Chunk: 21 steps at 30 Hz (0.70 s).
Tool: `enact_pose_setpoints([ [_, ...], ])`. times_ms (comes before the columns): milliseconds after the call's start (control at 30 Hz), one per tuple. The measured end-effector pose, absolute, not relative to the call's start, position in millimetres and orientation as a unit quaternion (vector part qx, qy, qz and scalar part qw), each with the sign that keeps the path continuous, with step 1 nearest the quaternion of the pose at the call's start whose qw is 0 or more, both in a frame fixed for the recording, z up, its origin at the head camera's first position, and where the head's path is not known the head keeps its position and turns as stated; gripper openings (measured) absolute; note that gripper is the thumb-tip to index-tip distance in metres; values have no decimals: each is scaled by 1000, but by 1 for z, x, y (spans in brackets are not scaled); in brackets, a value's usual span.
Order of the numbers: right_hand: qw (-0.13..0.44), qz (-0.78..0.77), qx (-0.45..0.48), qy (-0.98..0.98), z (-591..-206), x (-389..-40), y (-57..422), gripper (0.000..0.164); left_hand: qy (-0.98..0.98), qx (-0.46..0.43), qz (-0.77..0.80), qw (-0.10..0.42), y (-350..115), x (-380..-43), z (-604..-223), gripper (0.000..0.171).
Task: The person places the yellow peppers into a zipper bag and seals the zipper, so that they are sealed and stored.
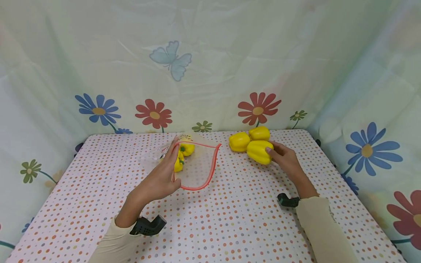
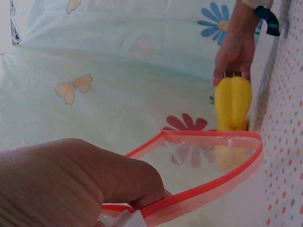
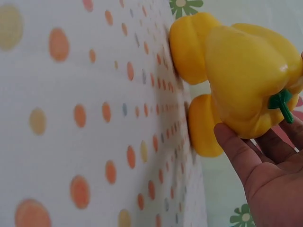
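My left hand [image 1: 159, 180] grips the edge of a clear zip bag [image 1: 197, 170] with a red rim, the thumb hooked over it. The bag's mouth gapes toward the right. Two yellow bell peppers [image 1: 187, 149] with green stems lie inside, partly hidden by my fingers. On the right, my right hand [image 1: 287, 159] holds another yellow bell pepper [image 1: 258, 152] by its stem end, thumb and fingers around its sides. In the right wrist view its green stem [image 3: 281, 100] faces the palm. Two more yellow peppers [image 1: 239, 141] sit just behind it on the table.
The table [image 1: 210, 226] wears a white cloth with coloured dots. Behind it hangs a pale curtain [image 1: 210, 84] printed with flowers and a butterfly, and more curtain closes both sides. Dark cameras [image 1: 148, 225] are strapped to both wrists.
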State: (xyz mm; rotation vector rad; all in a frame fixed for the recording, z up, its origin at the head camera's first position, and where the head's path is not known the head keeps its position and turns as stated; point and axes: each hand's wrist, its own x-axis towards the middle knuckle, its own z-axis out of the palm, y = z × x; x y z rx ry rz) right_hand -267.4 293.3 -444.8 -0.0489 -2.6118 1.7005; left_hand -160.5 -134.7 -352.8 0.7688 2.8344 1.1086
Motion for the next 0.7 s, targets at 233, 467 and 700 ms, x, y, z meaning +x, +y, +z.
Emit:
enact_pose_setpoints([
  [233,47,539,42,-840,-468,-298,307,77,902,247,355,2,-134,-161,-353,108],
  [467,46,556,97,-824,-425,-280,282,61,900,251,356,1,-134,-161,-354,107],
  [700,38,536,130,-833,-370,-242,239,62,900,252,355,0,-135,-162,-355,107],
])
